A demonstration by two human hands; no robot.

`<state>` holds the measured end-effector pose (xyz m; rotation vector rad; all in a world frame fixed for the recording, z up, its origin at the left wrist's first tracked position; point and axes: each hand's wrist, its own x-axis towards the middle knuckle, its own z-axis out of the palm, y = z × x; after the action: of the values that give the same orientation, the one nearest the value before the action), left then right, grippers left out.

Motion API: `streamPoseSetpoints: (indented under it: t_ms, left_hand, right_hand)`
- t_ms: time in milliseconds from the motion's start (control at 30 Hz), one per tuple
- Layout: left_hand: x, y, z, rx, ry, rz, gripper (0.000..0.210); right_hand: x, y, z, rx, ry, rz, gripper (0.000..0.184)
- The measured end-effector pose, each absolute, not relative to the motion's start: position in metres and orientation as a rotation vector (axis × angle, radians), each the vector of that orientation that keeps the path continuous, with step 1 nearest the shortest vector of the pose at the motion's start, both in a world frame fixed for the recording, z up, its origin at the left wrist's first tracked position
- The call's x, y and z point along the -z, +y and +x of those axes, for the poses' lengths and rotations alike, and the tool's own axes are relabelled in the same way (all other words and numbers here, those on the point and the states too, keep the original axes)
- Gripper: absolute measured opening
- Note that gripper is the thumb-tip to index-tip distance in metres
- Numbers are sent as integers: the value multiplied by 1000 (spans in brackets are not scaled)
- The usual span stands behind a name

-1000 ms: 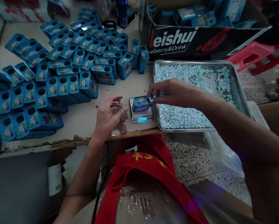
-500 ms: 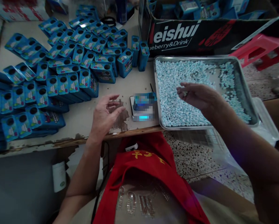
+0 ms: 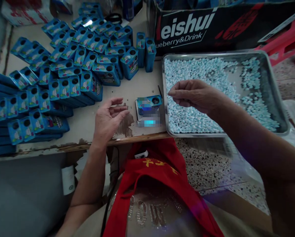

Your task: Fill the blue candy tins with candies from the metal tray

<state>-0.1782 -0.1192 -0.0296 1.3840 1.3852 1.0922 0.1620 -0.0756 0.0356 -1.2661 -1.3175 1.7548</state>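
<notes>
Red apron at the table edge, then L hand: loosely curled, thumb & fingers apart, nothing in it. Just R of it, a bit farther out, sits the blue candy box on a small digital scale, long axis running L–R, round hole at the R end. R hand hangs over the L part of the metal tray of pale-blue candies, fingertips drawn together; can't tell if any candy's pinched. Box lies L of it, slightly nearer the body; R fingertips are closest to the hole. Beyond: matching boxes in rows, L; printed "eishui" carton, R.
</notes>
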Motion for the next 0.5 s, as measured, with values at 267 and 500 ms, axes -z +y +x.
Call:
streamPoseSetpoints:
  t_ms: [267, 500]
  left_hand:
    - [28, -114, -179, -1014, 1355, 1431, 56]
    - [28, -119, -185, -1040, 1307, 1389, 56]
  right_hand:
    - [-67, -59, 128, -1474, -1858, -1267, 22]
    - [-63, -56, 125, -1366, -1993, -1353, 20]
